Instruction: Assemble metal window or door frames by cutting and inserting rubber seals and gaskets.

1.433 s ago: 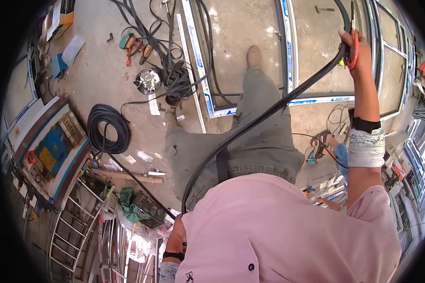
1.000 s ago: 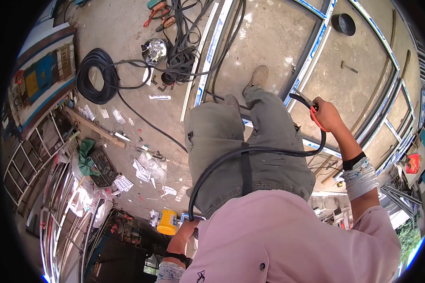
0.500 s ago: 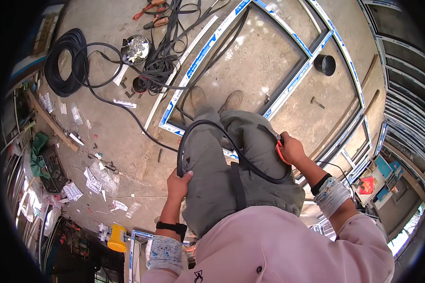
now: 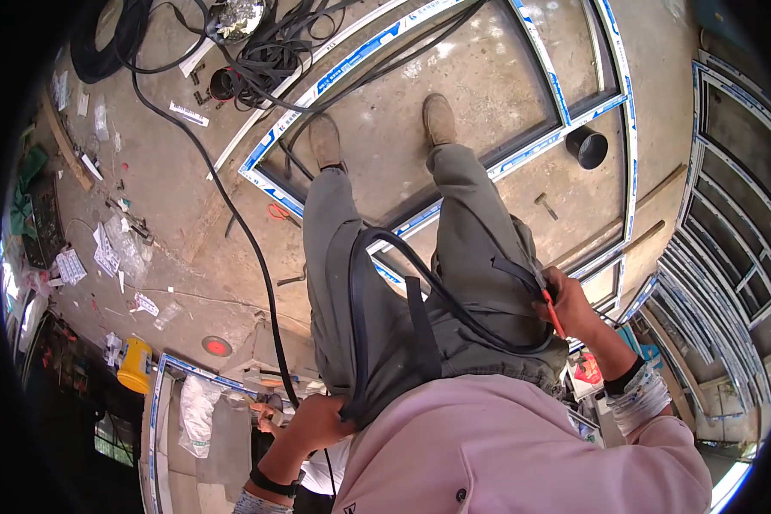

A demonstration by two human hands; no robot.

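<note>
My left hand [image 4: 317, 421] is closed around a black rubber sealing strip [image 4: 358, 317], down beside my left hip. From there the strip arches over my thighs and runs back to my right side. My right hand [image 4: 570, 301], by my right thigh, is closed on red-handled cutters [image 4: 550, 310]. A short end of black strip sticks out near their blades; whether these fingers also pinch the strip is hidden. Another length of strip [image 4: 247, 224] trails from the floor up to my left hand.
Window frames [image 4: 270, 141] with blue-and-white film lie around my feet. A black bucket [image 4: 588, 147], a hammer [image 4: 546, 206], tangled strip [image 4: 270, 60] and a yellow bucket [image 4: 134, 364] stand or lie nearby. More frames [image 4: 728, 283] lean at right. Behind my left hand shows what looks like another person's hand [image 4: 265, 418].
My left hand has moved down and back toward my hip, drawing the strip with it. My feet are farther apart. The right hand keeps the cutters by the thigh, their blades now pointing more upward.
</note>
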